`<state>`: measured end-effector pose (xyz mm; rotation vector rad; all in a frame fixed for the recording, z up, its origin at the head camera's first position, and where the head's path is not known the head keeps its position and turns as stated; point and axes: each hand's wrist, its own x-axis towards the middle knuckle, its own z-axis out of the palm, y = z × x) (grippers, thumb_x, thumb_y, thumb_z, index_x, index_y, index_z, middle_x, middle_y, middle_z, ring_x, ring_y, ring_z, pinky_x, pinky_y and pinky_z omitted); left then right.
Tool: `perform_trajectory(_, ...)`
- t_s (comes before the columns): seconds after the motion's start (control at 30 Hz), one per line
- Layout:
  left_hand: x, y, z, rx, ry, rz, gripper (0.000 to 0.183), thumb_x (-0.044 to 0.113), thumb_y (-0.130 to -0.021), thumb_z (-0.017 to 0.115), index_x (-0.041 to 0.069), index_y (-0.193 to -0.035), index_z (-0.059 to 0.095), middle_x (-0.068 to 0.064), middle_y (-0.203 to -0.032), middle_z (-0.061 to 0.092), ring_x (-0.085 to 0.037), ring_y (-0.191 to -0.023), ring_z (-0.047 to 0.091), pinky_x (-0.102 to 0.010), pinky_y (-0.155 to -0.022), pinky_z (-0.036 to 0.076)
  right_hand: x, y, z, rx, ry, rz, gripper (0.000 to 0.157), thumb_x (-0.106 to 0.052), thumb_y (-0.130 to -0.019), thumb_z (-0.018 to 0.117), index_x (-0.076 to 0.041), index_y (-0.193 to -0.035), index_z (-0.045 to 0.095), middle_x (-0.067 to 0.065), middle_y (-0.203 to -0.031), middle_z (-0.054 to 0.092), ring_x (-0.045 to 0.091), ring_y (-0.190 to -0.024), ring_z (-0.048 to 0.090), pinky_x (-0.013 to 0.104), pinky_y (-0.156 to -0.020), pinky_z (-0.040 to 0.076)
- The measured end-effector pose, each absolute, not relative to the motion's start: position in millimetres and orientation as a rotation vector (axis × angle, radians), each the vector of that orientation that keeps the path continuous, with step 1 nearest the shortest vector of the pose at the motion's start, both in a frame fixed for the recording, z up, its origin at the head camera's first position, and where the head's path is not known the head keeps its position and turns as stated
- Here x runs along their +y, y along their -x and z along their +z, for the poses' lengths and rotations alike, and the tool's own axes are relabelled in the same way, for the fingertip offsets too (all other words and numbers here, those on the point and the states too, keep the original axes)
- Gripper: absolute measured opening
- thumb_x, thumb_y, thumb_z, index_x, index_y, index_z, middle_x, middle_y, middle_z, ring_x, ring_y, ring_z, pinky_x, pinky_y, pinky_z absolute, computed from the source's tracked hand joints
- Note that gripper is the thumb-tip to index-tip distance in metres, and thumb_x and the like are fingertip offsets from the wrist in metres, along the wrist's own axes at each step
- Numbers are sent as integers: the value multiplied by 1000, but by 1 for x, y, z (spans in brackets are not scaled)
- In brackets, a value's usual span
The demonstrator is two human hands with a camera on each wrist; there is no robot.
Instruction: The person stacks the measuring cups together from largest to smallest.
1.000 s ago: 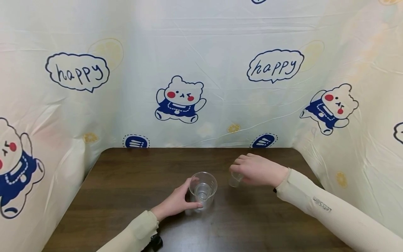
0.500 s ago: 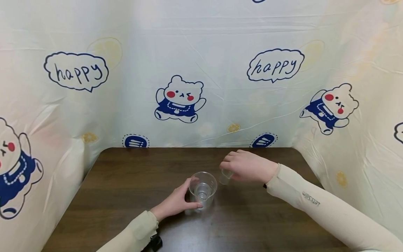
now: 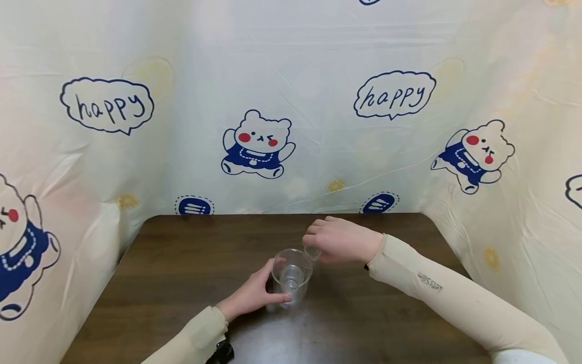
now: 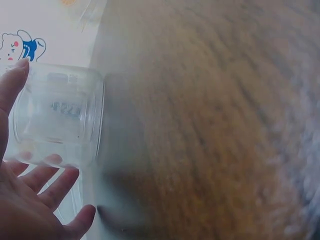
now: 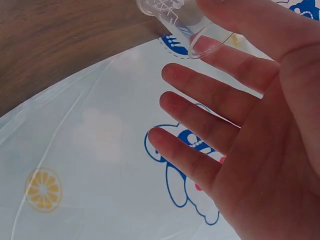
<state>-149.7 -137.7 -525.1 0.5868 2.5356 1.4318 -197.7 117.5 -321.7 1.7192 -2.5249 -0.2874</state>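
My left hand (image 3: pixel 254 294) grips a clear beaker (image 3: pixel 302 292) upright on the table, thumb on the near side and fingers behind it. Within its wall, a smaller clear round outline (image 3: pixel 292 276) shows in the head view. In the left wrist view the beaker (image 4: pixel 60 107) carries printed markings and lies between thumb and fingers. Just right of its rim, my right hand (image 3: pixel 343 240) pinches a small clear beaker (image 3: pixel 312 251), partly covered by the fingers. White marks show on that small beaker (image 5: pixel 175 20) in the right wrist view; thumb and index finger hold it, other fingers spread.
A dark brown wooden table (image 3: pixel 182 263) lies under both hands. Around its back and sides hangs a pale curtain (image 3: pixel 318 50) printed with bears, lemon slices and the word "happy". A black object (image 3: pixel 223 351) shows at the left wrist.
My right hand has moved left with the small beaker, from well right of the large beaker to beside its rim. The left hand keeps its grip in the same place.
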Motion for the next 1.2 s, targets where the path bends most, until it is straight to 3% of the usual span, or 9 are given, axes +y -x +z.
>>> perform_trajectory(0.2, -139, 152, -525, 2564, -599, 1413, 93, 46, -83, 88, 16, -155, 38, 0, -154, 51, -22, -134, 54, -52, -109, 43, 108, 200, -327, -2512, -1740, -288, 22, -25, -89, 83, -18, -108, 73, -3, -107, 73, 19, -105, 64, 33, -86, 52)
perform_trajectory(0.5, -138, 151, -521, 2595, -581, 1374, 92, 43, -84, 88, 14, -155, 38, -2, -153, 52, -24, -134, 55, -52, -108, 44, 92, 207, -345, -2543, -1745, -423, 33, -34, -90, 83, -19, -119, 75, 2, -131, 69, 28, -138, 54, 40, -109, 48)
perform_trajectory(0.9, -139, 152, -523, 2615, -597, 1363, 90, 44, -84, 88, 14, -154, 39, -4, -150, 55, -24, -132, 57, -52, -107, 46, 78, 209, -359, -2592, -1764, -487, 37, -35, -90, 83, -18, -121, 76, 1, -132, 69, 26, -139, 53, 40, -108, 48)
perform_trajectory(1.2, -139, 149, -522, 2580, -558, 1354, 94, 47, -86, 85, 14, -158, 34, -5, -157, 48, -29, -138, 51, -56, -109, 42, 73, 209, -372, -2621, -1780, -499, 41, -40, -91, 82, -19, -125, 74, 1, -135, 68, 25, -141, 51, 41, -111, 46)
